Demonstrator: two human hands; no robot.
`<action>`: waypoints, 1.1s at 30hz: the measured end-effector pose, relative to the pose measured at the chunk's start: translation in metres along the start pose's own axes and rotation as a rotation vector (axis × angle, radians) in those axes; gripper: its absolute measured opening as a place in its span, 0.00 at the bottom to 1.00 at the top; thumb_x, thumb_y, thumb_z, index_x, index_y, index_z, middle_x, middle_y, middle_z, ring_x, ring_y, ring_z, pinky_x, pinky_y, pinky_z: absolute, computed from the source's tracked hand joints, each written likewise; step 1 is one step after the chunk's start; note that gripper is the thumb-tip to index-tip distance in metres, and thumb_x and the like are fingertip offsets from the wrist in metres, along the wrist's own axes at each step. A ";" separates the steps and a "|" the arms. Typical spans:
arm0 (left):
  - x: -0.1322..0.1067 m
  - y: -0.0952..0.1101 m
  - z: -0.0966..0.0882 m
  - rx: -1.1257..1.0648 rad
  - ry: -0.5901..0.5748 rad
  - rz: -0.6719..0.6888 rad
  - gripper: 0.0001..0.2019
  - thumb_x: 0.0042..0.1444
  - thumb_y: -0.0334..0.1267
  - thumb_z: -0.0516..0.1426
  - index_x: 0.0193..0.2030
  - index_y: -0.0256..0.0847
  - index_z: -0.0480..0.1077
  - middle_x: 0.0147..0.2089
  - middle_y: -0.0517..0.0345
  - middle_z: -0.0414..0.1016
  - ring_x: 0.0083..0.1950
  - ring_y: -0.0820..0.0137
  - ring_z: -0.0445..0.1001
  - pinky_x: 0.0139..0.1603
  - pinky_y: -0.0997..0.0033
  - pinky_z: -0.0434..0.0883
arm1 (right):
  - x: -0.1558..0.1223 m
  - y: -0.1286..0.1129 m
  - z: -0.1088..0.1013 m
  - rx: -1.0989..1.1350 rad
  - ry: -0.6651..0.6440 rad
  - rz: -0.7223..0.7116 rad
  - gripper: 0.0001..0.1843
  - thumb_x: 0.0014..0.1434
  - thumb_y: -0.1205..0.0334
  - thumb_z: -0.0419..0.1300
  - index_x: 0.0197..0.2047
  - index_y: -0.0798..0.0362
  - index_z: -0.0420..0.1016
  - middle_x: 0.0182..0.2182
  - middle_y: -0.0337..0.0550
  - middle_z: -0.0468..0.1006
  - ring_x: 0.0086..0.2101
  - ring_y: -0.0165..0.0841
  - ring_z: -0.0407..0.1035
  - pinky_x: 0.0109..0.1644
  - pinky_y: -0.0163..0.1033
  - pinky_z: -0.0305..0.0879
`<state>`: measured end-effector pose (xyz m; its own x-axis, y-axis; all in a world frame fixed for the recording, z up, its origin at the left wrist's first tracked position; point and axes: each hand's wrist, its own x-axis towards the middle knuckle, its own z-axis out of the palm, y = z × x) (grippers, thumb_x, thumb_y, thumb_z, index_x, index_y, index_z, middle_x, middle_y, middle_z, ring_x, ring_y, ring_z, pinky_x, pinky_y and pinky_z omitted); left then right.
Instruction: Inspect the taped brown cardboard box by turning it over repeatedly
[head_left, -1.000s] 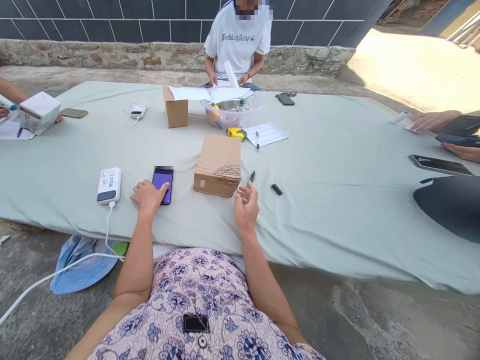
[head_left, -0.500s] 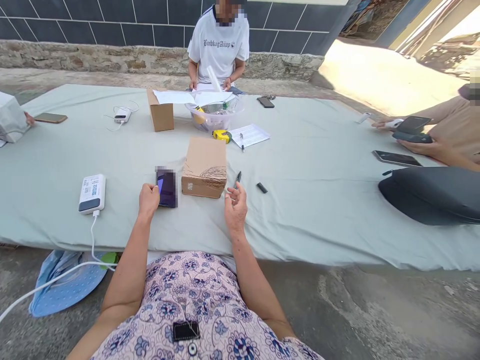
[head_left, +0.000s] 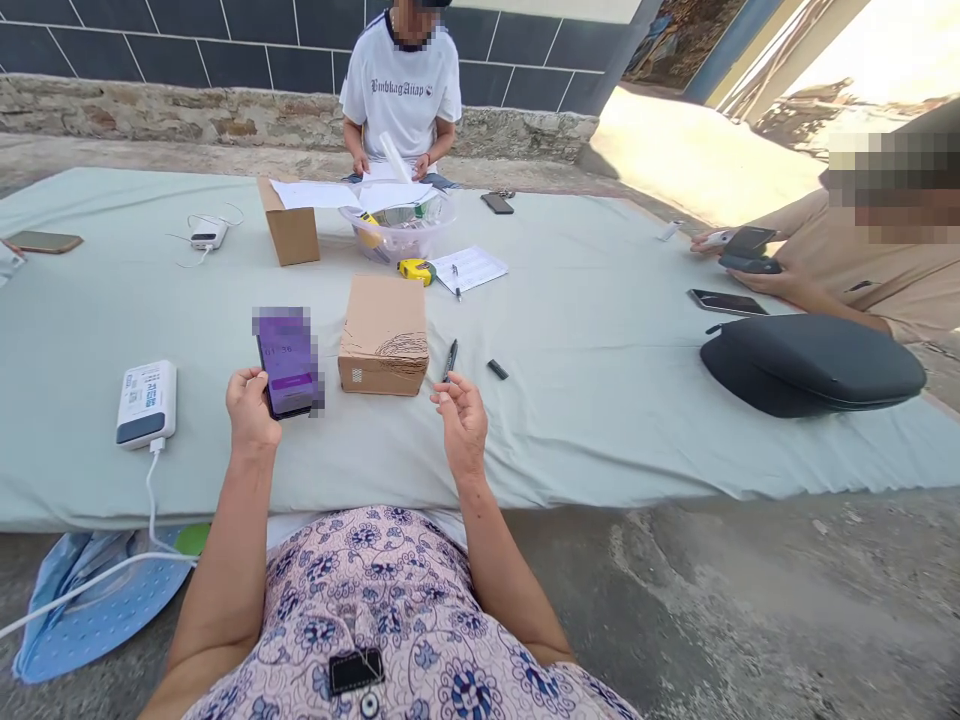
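My left hand grips a smartphone by its lower left edge, with the thumb along the side. The screen is lit purple and partly blurred out. Palm up, my right hand holds nothing; its fingers are loosely bent and apart. Just beyond its fingertips a black marker lies on the cloth, and its loose black cap is off to the right. Between phone and marker stands a closed cardboard box with scribbled black lines on its top and front.
A white power bank with a cable lies at left. Farther back are a yellow tape measure, a paper with a pen, a plastic basin and another box. A black case sits at right. Two people sit around the table.
The phone in my left hand has moved left, away from the box, and its screen now shows brighter purple. My right hand stays near the marker. The view has swung to the right.
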<state>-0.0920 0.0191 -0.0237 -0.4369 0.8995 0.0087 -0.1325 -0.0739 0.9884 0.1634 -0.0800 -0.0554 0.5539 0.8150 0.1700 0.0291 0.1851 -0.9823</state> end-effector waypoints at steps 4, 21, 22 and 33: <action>-0.026 0.028 0.008 -0.222 -0.140 0.011 0.12 0.45 0.41 0.59 0.36 0.44 0.62 0.31 0.62 0.70 0.30 0.71 0.71 0.31 0.73 0.68 | -0.008 -0.011 -0.002 0.037 -0.111 0.036 0.21 0.63 0.47 0.57 0.53 0.51 0.71 0.42 0.45 0.80 0.37 0.29 0.76 0.43 0.36 0.71; -0.109 0.002 0.063 -0.357 -0.410 -0.288 0.11 0.43 0.39 0.58 0.33 0.45 0.59 0.26 0.67 0.63 0.24 0.75 0.63 0.25 0.75 0.61 | -0.027 -0.022 -0.002 0.086 -0.675 0.319 0.26 0.51 0.52 0.70 0.50 0.50 0.68 0.43 0.45 0.80 0.34 0.29 0.74 0.32 0.33 0.69; -0.109 0.002 0.063 -0.360 -0.402 -0.293 0.11 0.42 0.39 0.57 0.33 0.44 0.59 0.25 0.67 0.63 0.24 0.75 0.63 0.25 0.75 0.61 | -0.027 -0.023 -0.002 0.088 -0.672 0.320 0.26 0.51 0.53 0.70 0.50 0.51 0.68 0.44 0.45 0.80 0.33 0.29 0.74 0.32 0.33 0.70; -0.105 0.007 0.059 -0.375 -0.362 -0.270 0.11 0.41 0.39 0.57 0.32 0.44 0.60 0.27 0.66 0.65 0.25 0.75 0.65 0.26 0.75 0.63 | -0.027 -0.026 -0.005 0.116 -0.757 0.297 0.32 0.51 0.52 0.72 0.57 0.48 0.68 0.51 0.47 0.78 0.42 0.32 0.75 0.40 0.36 0.75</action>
<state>0.0055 -0.0509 -0.0093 -0.0212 0.9926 -0.1197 -0.5312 0.0903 0.8424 0.1521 -0.1091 -0.0351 -0.1875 0.9811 -0.0477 -0.1395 -0.0747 -0.9874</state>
